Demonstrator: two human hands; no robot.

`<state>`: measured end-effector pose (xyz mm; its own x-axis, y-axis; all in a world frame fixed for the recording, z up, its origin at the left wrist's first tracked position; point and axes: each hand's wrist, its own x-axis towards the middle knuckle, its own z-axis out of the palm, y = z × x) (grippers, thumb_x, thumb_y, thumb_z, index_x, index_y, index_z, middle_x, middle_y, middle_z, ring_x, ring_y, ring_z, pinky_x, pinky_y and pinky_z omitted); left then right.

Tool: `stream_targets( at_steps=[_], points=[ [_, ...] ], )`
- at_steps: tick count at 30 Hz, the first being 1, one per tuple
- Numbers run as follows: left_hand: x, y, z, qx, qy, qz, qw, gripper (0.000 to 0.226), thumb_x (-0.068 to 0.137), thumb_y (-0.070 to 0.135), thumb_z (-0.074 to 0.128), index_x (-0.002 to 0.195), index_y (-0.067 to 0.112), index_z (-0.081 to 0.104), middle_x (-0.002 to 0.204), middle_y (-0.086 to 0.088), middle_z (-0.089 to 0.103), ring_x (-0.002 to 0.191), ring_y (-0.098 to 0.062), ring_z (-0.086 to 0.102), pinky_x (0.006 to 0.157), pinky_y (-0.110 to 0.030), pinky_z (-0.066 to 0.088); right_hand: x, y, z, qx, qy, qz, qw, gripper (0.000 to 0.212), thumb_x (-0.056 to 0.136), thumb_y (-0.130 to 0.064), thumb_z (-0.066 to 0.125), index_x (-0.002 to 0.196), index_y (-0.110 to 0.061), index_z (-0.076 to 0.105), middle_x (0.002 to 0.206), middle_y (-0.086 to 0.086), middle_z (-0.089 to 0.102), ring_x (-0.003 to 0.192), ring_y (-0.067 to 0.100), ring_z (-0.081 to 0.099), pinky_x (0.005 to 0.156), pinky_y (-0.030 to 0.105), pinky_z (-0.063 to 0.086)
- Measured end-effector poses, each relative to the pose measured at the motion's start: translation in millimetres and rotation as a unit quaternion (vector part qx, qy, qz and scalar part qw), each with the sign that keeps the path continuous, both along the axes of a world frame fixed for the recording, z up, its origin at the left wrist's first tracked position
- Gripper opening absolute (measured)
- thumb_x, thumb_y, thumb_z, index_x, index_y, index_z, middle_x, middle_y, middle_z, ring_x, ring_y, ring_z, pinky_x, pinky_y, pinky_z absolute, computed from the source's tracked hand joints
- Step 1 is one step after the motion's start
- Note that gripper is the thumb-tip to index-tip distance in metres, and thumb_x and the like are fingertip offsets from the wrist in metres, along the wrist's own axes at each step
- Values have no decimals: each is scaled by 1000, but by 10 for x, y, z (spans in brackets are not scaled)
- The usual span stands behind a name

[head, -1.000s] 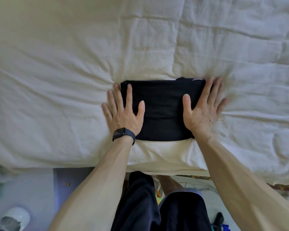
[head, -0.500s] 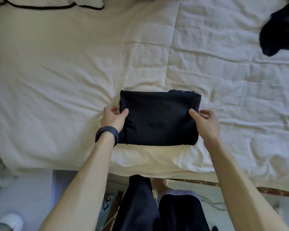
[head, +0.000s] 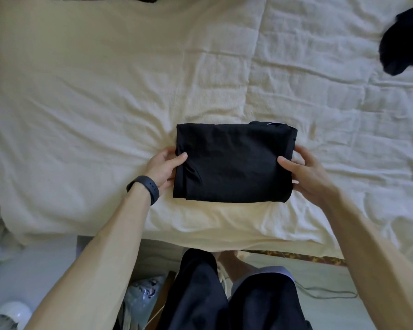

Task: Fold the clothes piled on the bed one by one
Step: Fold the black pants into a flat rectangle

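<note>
Bare forearms, dark wristband (head: 145, 188), dark trousers (head: 227, 296)

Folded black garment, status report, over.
Left grip, right grip pinch sides of folded black garment. Fold looks done. Nothing in the way; dark clothes pile far right.

Bed (head: 105, 103) w/ folded black garment (head: 234, 163) near edge, dark clothes (head: 405, 36) far right.

Wrinkled cream bed (head: 105, 91) in soft light; pale floor (head: 296, 270) with a grey cable (head: 329, 292).
</note>
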<state>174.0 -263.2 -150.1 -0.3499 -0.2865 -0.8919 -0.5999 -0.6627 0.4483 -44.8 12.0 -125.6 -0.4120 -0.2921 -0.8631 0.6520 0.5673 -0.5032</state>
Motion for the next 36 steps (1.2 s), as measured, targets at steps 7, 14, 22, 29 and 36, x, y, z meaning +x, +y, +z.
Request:
stream_targets(
  at_steps=[7,14,22,29,36],
  points=[
    [-16,-12,102,-39,50,10,998,28,95,17,67,123,21,63,111,4,75,95,-14,74,66,-27,58,111,-50,132,-9,28,-28,999,36,101,-19,64,126,-45,59,113,-5,75,98,15,75,63,32,61],
    [-48,49,663,-53,71,-19,996,27,94,22,70,118,32,66,99,4,77,79,-16,74,63,-33,59,158,153,837,-40,95,-42,994,36,99,-18,65,121,-48,62,106,-1,77,92,17,76,63,32,59],
    [-656,454,2109,-33,179,-62,981,28,94,25,69,121,26,65,109,-4,73,91,-26,69,67,-36,58,-1,739,2787,-58,213,-84,972,36,99,-18,66,122,-45,61,103,3,77,82,15,76,62,31,56],
    [-1587,1150,3368,62,291,-83,951,39,85,40,70,121,27,66,117,4,74,112,-25,64,80,-39,56,-364,1010,5058,-45,397,-47,916,36,96,-19,69,124,-41,59,107,7,71,95,25,72,86,43,60],
    [-2407,2021,4447,259,416,-98,866,40,84,17,73,124,9,71,131,-19,64,120,-40,62,100,-55,50,-322,1555,6710,-34,515,-57,854,36,93,-13,71,104,-47,68,90,-5,77,83,16,77,69,30,60]
  ],
)
